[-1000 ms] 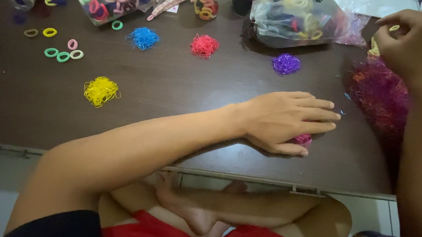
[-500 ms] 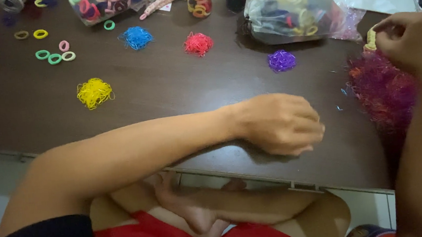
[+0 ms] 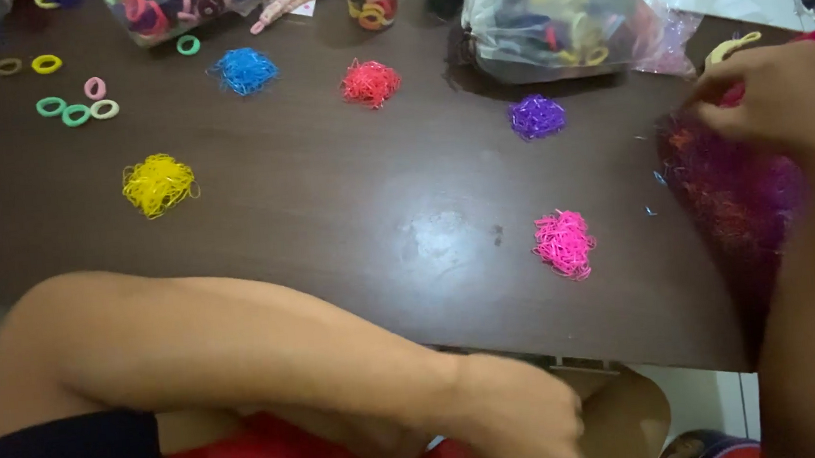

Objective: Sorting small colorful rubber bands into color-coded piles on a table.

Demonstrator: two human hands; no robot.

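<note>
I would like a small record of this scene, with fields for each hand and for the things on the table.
left hand: below the table edge, holds nothing visible
right hand: fingers in the mixed pile of small bands
table: dark brown wood
sorted heaps: pink heap, purple heap, red heap, blue heap, yellow heap
far edge: clear bag of hair ties
loose rings: far left
</note>
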